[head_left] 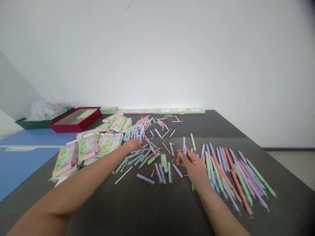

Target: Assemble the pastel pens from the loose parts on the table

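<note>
My right hand is closed on a purple pen barrel, held upright, with a thin white refill standing out of its top. On the left, my left hand reaches into the heap of pen parts, and its fingers are hidden behind the hand and the parts. Blue and green pen barrels lie just in front of that hand. Between the hands are several white refills and a loose purple barrel. Beside my right hand, many pens in purple, green, blue and coral lie in rows.
Printed paper packets are piled at the left of the dark table. Behind them stand a red box and a green tray with clear plastic in it. Small flat boxes line the wall at the back.
</note>
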The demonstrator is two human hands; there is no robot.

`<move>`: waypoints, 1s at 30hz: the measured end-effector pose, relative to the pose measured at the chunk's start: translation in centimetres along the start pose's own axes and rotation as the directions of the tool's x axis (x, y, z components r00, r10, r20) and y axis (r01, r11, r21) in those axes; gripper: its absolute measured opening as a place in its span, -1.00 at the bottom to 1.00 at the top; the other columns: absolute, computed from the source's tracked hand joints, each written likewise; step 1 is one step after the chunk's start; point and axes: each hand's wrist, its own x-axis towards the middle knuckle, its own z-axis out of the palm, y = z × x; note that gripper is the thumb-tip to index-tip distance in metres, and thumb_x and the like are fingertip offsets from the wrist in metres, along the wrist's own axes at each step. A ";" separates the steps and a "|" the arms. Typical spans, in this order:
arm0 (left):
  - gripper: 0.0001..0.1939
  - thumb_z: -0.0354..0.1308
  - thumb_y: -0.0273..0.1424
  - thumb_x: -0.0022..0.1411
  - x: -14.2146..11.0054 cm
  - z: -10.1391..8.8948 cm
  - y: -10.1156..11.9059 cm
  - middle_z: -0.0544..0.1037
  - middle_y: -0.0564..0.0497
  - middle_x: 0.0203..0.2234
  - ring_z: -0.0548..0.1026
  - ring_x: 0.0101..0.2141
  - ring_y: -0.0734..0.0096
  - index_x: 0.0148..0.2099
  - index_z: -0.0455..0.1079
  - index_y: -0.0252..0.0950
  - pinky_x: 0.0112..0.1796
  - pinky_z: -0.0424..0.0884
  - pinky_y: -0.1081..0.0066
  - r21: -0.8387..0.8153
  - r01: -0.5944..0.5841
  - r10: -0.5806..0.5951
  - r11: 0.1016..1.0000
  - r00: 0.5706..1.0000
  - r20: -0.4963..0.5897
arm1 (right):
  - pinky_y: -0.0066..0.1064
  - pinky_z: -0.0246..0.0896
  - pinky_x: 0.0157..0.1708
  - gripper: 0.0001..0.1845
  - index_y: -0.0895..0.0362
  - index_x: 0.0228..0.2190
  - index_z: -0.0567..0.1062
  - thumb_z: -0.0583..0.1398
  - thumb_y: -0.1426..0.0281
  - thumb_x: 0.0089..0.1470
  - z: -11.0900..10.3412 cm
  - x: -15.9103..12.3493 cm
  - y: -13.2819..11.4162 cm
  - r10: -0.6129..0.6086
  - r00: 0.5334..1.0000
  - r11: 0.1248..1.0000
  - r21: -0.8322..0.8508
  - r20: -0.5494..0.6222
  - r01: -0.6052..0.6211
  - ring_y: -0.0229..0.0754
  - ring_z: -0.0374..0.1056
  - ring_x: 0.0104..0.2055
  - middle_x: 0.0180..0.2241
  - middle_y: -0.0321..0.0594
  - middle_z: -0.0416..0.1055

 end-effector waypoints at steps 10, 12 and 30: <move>-0.68 0.04 -0.30 0.22 0.7 -1.4 2.0 0.39 -0.10 -0.09 0.41 -0.15 0.30 0.00 0.28 -0.32 -0.17 0.39 0.19 -0.067 0.071 -0.075 0.995 0.995 -0.070 | -0.37 0.20 -0.38 -0.67 0.15 -0.32 0.42 0.09 0.15 0.06 0.0 0.4 0.5 0.015 1.000 1.000 0.006 -0.027 -0.014 -0.22 0.31 -0.49 -0.58 -0.32 0.36; -0.68 0.04 -0.31 0.23 1.0 -1.0 2.4 0.38 -0.10 -0.07 0.41 -0.15 0.30 0.01 0.28 -0.31 -0.17 0.39 0.20 -0.101 0.066 -0.073 0.993 0.995 -0.066 | -0.37 0.20 -0.39 -0.68 0.15 -0.32 0.42 0.09 0.15 0.06 0.0 0.4 0.6 0.009 1.000 1.000 0.000 -0.024 -0.009 -0.22 0.31 -0.48 -0.58 -0.31 0.35; -0.73 0.02 -0.22 0.16 -4.3 -2.6 4.4 0.45 0.02 -0.52 0.45 -0.42 0.47 -0.40 0.37 -0.32 -0.31 0.38 0.47 -0.895 -0.217 0.010 0.391 0.973 -0.232 | -0.43 0.18 -0.43 -0.73 0.14 -0.35 0.42 0.05 0.21 0.09 1.1 -0.3 0.5 0.017 0.993 0.997 -0.075 0.119 -0.008 -0.22 0.30 -0.48 -0.56 -0.32 0.34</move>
